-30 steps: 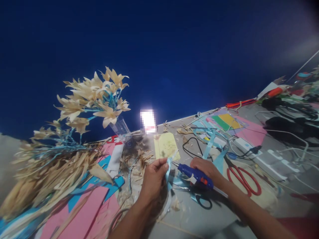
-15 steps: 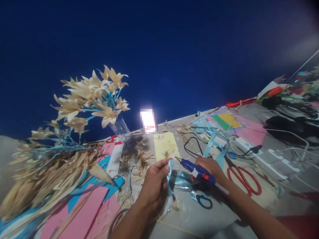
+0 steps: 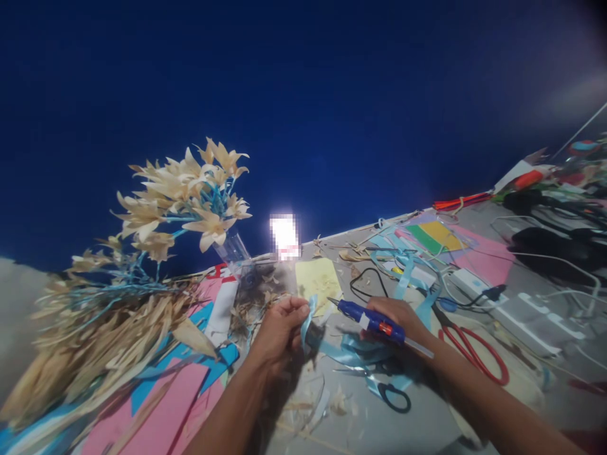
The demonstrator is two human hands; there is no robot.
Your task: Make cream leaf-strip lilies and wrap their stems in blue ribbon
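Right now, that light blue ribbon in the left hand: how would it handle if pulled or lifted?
Likely floppy: the light blue ribbon curls over the left hand and trails in loose bends on the table. Probably very light, being a thin flat strip. It may snag, since more loops lie tangled under the glue gun in the right hand and near the black-handled scissors.

Both forearms are bare up to the picture's lower edge, with no sleeves in view. The left hand and right hand wear no gloves, and no rings, watch or bracelet show.
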